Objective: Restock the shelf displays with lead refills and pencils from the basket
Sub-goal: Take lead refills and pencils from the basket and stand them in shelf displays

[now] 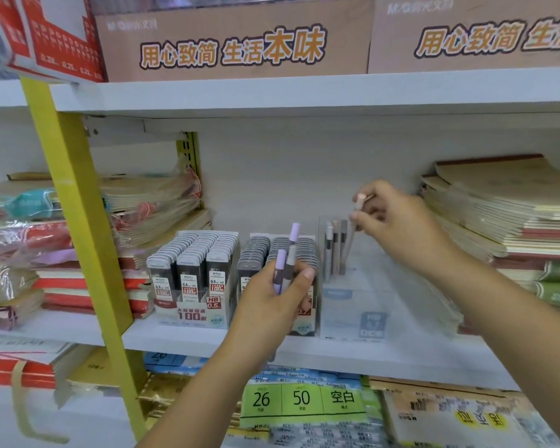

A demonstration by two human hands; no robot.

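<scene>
Purple pencils (285, 263) bunched upright, beige pencil (359, 202) above clear display (346, 315) (grey pencils (335, 250) inside), lead refills (193, 260) in rows.

Clear display box (369, 305) mostly free; notebooks (485, 215) crowd right.

White shop shelving (304, 95) with a pale back panel (288, 163), a yellow upright post (75, 202) at left, evenly lit; stacked notebooks (498, 205) sit at both sides.

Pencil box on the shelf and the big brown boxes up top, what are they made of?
Pencil box: looks like clear, glossy plastic; you can see straight through its walls. Brown boxes: probably cardboard, matte tan with printed lettering.
</scene>
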